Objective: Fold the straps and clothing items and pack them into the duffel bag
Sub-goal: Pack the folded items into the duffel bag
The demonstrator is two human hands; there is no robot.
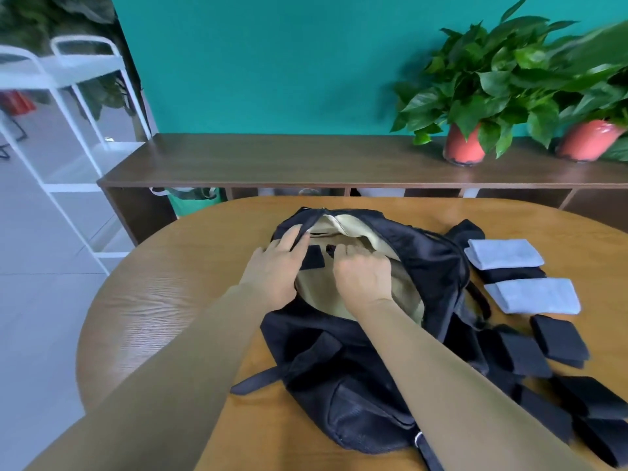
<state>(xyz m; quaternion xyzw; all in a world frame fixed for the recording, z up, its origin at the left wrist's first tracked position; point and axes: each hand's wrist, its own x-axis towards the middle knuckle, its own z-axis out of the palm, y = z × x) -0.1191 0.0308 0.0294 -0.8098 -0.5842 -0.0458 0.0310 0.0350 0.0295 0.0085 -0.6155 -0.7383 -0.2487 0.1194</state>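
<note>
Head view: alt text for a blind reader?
Two hands reach into an open black duffel bag on a wooden table: the left hand rests on its rim, the right hand curls beside a folded black strap inside. To its right lie folded grey cloths and black cloths.

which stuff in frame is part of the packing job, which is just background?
Job: duffel bag, black folded piece inside it, two grey folded items, black folded items beside the bag, left hand, right hand.
Background: two potted plants, wooden sideboard, white rack, green bag under the sideboard.
</note>
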